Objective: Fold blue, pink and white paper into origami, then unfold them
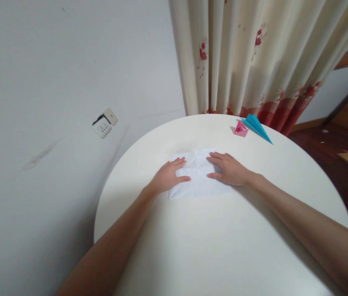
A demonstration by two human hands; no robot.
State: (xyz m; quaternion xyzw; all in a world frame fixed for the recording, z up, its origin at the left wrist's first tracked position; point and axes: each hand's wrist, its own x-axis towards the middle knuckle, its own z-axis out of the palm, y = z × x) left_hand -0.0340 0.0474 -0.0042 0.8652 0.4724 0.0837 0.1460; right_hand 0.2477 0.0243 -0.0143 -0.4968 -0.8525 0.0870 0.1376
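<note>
A white sheet of paper (200, 181) with crease lines lies flat on the white round table (223, 242). On its left part rests my left hand (169, 176), fingers stretched out and thumb apart. My right hand (227, 169) lies on the right part of the same sheet, its fingers spread too. Between the two thumbs the creased middle of the paper shows. Neither hand grips anything; both lie over the paper, hiding parts of its left and right sides.
Near the table's far right edge lie a blue paper plane (256, 126) and a pink folded paper piece (240, 128). A flowered curtain (232, 57) hangs behind the table. On the wall at left is a power socket (102, 127).
</note>
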